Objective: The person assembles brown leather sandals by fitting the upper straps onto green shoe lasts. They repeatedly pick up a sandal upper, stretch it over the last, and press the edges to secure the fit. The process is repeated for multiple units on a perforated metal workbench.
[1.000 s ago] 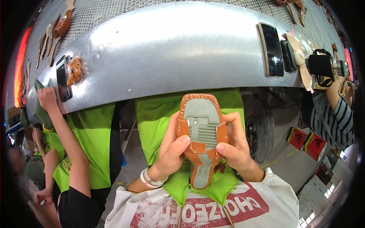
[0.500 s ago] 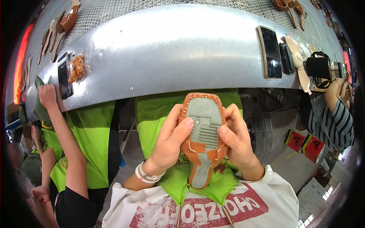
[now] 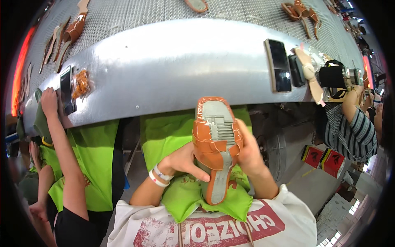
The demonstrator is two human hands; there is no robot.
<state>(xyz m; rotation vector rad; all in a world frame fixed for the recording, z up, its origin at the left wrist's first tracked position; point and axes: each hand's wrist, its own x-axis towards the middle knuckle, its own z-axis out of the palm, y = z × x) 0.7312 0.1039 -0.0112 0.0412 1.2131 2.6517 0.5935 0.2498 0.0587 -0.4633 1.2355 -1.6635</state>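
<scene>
An unfinished brown sandal (image 3: pixel 218 140) is held upright over my lap, its grey ribbed underside facing me. Shiny brown straps wrap its sides and cross near the middle, and the narrow heel end points down. My right hand (image 3: pixel 249 154) grips its right edge, fingers partly blurred. On the other side my left hand (image 3: pixel 183 161) holds lower down, with the thumb lying against the narrow heel part and the fingers hidden behind the sandal. A greenish surface shows beside the heel; I cannot tell whether it belongs to the sandal.
Ahead lies a metal work surface (image 3: pixel 164 70) with phones (image 3: pixel 278 66) (image 3: pixel 68 90) and a bag of orange bits (image 3: pixel 81 83). Beyond it, a mesh belt (image 3: pixel 144 24) carries sandal pieces (image 3: pixel 74 31). At left a co-worker's hand (image 3: pixel 49 102) touches a green form (image 3: pixel 40 119); another person sits right.
My left hand has slid down from the sandal's upper side toward the heel. The right hand has shifted along the edge. A sandal piece has appeared on the belt at the top.
</scene>
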